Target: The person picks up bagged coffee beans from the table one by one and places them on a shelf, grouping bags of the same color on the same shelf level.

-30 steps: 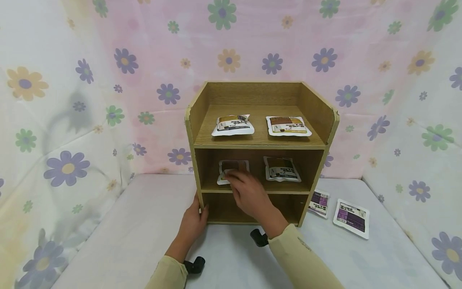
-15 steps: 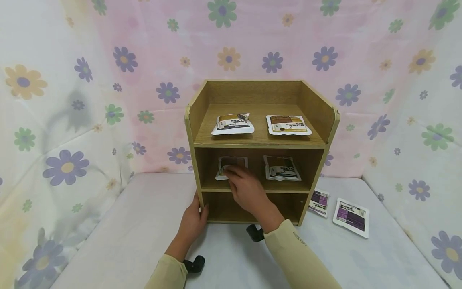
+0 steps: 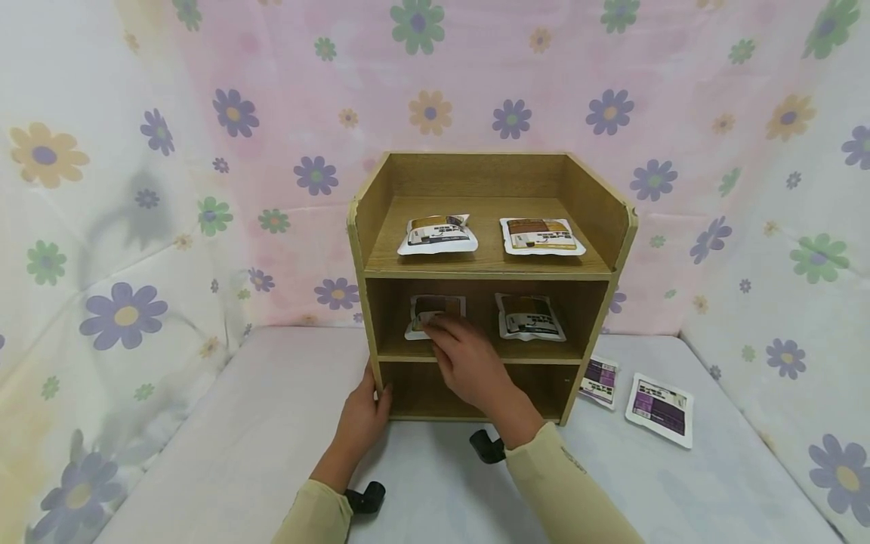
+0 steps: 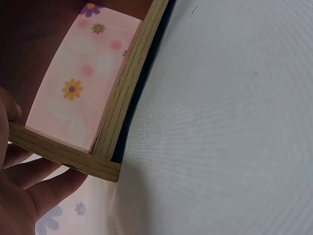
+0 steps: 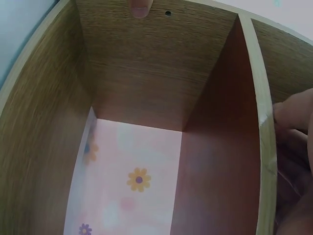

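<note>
A small wooden shelf unit (image 3: 489, 275) stands upright on the cloth-covered table. With thumb inside and fingers outside, my left hand (image 3: 363, 415) grips its left side panel (image 4: 63, 152) low down. My right hand (image 3: 472, 366) reaches to the middle level, its fingertips at the front of a flat white-edged food pouch (image 3: 418, 308) with a dark label. The hand covers part of that pouch, and I cannot tell whether the fingers pinch it. To its right lies a similar pouch (image 3: 530, 317). In the right wrist view, the right hand (image 5: 296, 147) is bent by the shelf board's edge (image 5: 264, 122).
Two pouches, one on the left (image 3: 438, 236) and one on the right (image 3: 542, 237), rest on the top level. Two purple-labelled pouches, a nearer one (image 3: 659, 410) and one partly behind the unit (image 3: 600, 381), lie on the table (image 3: 272, 446). Flowered cloth (image 3: 435, 75) hangs around.
The middle-level left pouch has shifted slightly back since a second ago, with my right hand at it. The right forearm swung a little left, then back right. My left hand stays put.
</note>
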Tool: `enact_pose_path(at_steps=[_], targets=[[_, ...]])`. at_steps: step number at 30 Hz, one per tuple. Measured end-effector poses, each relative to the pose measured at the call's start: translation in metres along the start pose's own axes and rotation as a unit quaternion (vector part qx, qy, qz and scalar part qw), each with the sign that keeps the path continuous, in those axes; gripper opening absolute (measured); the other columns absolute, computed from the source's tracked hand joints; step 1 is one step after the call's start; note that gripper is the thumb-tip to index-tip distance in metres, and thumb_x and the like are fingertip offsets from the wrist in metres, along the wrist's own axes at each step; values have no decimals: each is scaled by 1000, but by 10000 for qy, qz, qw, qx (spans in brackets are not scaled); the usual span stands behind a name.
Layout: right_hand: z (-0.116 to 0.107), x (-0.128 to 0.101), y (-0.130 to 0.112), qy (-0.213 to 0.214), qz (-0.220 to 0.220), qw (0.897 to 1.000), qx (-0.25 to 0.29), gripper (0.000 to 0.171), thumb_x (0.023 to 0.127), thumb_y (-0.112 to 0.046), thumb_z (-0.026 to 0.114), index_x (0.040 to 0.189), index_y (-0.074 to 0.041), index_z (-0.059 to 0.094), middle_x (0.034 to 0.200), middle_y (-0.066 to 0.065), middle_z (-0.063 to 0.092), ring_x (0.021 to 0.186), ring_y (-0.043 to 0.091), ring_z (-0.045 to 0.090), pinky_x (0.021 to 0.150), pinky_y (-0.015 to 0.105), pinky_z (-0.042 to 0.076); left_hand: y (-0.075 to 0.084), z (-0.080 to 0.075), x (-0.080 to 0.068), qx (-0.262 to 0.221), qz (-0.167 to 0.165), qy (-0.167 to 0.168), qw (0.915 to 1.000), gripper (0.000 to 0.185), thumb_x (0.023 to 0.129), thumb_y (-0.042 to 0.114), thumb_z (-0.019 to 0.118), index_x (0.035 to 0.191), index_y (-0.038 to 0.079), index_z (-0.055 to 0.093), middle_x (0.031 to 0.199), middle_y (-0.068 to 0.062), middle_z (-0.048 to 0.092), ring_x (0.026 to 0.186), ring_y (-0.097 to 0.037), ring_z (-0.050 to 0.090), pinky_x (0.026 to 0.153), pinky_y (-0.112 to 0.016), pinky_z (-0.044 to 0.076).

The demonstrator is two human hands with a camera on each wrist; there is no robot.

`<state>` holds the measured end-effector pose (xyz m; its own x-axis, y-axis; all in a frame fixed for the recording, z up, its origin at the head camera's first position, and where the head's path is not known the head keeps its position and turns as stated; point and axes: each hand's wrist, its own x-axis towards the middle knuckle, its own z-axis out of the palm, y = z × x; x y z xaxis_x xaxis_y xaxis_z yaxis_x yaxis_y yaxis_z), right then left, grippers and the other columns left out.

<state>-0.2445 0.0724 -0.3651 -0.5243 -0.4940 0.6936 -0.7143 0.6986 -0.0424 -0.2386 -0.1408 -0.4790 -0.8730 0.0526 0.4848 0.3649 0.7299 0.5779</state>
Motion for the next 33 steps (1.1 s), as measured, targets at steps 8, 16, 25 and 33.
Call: enact_pose_path(at_steps=[8, 16, 25, 33], targets=[[-14, -17, 2, 198, -125, 9997, 119, 33, 89, -7, 67, 122, -7, 66, 124, 6, 63, 117, 24, 59, 101, 42, 48, -1, 2, 0, -46, -150, -69, 9999, 64, 98, 16, 54, 152, 2, 22, 124, -28, 62, 111, -37, 64, 80, -46, 57], [-34, -33, 3, 255, 27, 9995, 174, 39, 84, -9, 73, 122, -9, 66, 123, 7, 63, 117, 24, 58, 100, 42, 48, 0, 0, -1, -88, -88, -26, 9999, 64, 98, 15, 55, 151, 1, 23, 122, -29, 63, 110, -38, 65, 78, -46, 57], [-50, -52, 9, 525, 63, 9980, 341, 39, 80, -9, 76, 119, -10, 68, 120, 7, 64, 116, 26, 59, 98, 44, 50, 0, 0, -1, -74, -78, -41, 9999, 64, 98, 15, 54, 151, 1, 22, 122, -29, 62, 110, -38, 65, 78, -46, 58], [-63, -69, 17, 706, 300, 9959, 469, 31, 81, -8, 73, 111, -12, 70, 112, 5, 66, 105, 22, 62, 90, 41, 53, 1, 0, 0, -84, -133, -96, 9998, 64, 99, 16, 53, 152, 1, 21, 125, -28, 61, 112, -37, 64, 81, -47, 57]])
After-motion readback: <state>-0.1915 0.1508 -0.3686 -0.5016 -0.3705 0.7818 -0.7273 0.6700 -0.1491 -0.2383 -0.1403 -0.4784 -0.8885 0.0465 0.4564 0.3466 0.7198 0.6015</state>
